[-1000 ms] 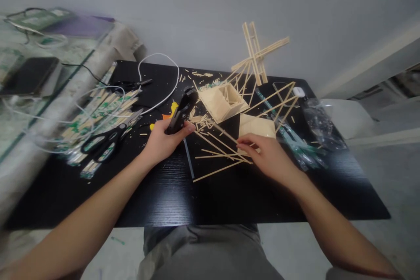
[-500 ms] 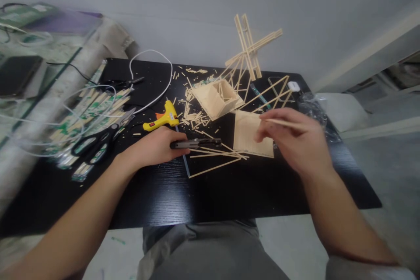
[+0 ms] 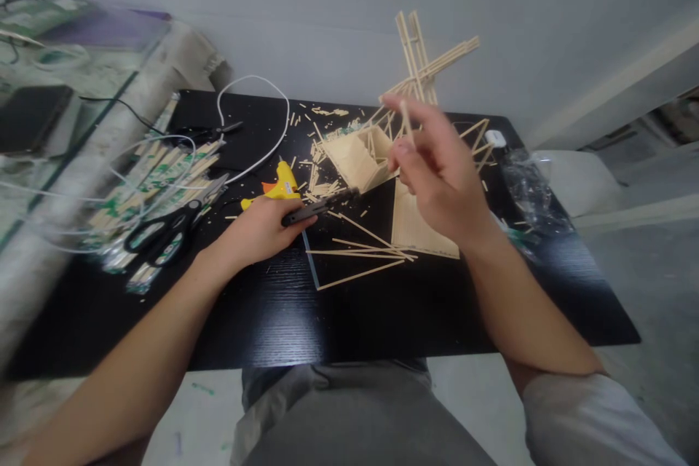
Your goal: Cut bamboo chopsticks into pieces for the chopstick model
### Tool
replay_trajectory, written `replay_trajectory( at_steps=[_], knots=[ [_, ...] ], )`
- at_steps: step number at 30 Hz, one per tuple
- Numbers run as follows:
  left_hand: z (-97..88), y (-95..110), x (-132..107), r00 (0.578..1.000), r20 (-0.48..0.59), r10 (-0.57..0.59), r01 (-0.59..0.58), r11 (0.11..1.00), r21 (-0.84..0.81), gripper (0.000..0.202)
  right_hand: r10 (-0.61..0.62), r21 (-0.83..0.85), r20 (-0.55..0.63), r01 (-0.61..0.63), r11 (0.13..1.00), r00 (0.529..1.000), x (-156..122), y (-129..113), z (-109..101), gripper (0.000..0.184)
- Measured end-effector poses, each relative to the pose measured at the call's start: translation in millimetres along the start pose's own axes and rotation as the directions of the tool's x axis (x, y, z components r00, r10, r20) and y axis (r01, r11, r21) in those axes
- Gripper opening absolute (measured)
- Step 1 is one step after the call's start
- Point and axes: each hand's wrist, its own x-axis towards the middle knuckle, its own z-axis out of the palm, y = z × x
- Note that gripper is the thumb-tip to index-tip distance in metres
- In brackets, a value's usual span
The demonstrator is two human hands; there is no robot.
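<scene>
My left hand (image 3: 259, 229) is closed around a dark pliers-like tool (image 3: 322, 210), its tip pointing right over the table. Raised in front of the wooden model, my right hand (image 3: 445, 175) pinches a thin wooden stick (image 3: 406, 122) between thumb and fingers. Behind that hand stands the model, with a pale box-shaped base (image 3: 354, 160) and crossed stick blades (image 3: 418, 62); part of it is hidden. A flat wooden panel (image 3: 407, 229) lies below my right hand, partly covered by it. Several loose sticks (image 3: 363, 253) lie between both hands.
A yellow glue gun (image 3: 281, 186) lies just beyond my left hand. Black-handled scissors (image 3: 164, 233) rest on bundled sticks (image 3: 147, 182) at the left, under a looping white cable (image 3: 287, 113). Short stick offcuts (image 3: 317, 178) are scattered mid-table. Clear plastic wrap (image 3: 527, 189) lies at right.
My right hand has moved left and up with the stick, from above the panel to in front of the model. The stick now points upward. The pliers-like tool has tilted slightly, tip higher.
</scene>
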Motion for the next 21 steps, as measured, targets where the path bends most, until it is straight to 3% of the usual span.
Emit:
replay_trajectory(
  at_steps=[4, 7, 10, 13, 17, 21],
  knots=[
    [3.9, 2, 0, 0.972, -0.217, -0.090, 0.077, 0.994, -0.072, 0.033, 0.018, -0.039, 0.091, -0.014, 0.999, 0.996, -4, 9, 19, 0.036],
    [8.3, 4, 0, 0.945, -0.303, -0.123, 0.087, 0.988, -0.127, 0.024, 0.044, -0.033, 0.094, -0.041, 0.999, 0.995, -7, 15, 25, 0.036],
    [10.3, 6, -1, 0.925, -0.341, -0.168, 0.123, 0.981, -0.151, 0.022, 0.082, 0.031, 0.032, -0.083, 0.996, 0.996, -7, 17, 24, 0.032],
    [11.2, 8, -2, 0.910, -0.373, -0.183, 0.127, 0.977, -0.169, 0.021, 0.117, 0.106, 0.096, -0.127, 0.986, 0.989, -8, 15, 25, 0.024],
    [17.0, 11, -4, 0.919, -0.373, -0.128, 0.073, 0.985, -0.158, 0.020, 0.147, 0.169, 0.154, -0.173, 0.970, 0.977, -10, 12, 38, 0.018],
    [25.2, 11, -6, 0.929, -0.368, -0.041, -0.003, 0.993, -0.120, 0.025, 0.191, 0.216, 0.189, -0.230, 0.949, 0.963, -12, 15, 49, 0.024]
  ],
)
